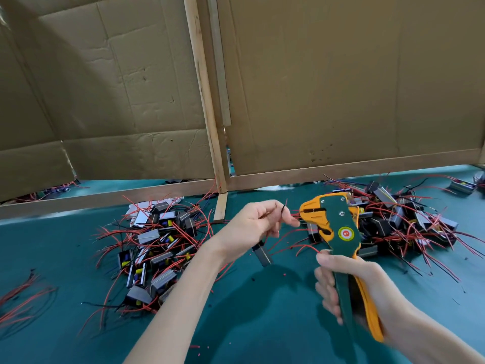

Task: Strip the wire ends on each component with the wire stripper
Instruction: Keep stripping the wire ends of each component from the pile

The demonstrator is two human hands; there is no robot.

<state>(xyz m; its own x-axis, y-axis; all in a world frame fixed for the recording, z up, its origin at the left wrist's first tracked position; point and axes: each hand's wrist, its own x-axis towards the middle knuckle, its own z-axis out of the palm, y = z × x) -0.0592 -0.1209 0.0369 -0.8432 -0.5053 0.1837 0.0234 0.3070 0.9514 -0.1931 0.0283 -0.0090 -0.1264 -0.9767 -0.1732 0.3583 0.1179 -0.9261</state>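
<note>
My right hand (349, 287) grips the handles of a green and orange wire stripper (338, 232), its jaws pointing left. My left hand (258, 222) pinches the wires of one small black and grey component (262, 254), which dangles below the hand above the mat. The wire ends (284, 209) stick out beyond my fingertips, just left of the stripper's jaws. One pile of components with red and black wires (154, 248) lies to the left, another pile (404, 222) lies behind the stripper on the right.
A teal mat (262, 311) covers the table, dotted with small bits of stripped insulation. Cardboard panels on a wooden frame (210, 101) stand upright along the back. Loose red wires (23, 298) lie at the left edge. A single component (462, 186) lies far right.
</note>
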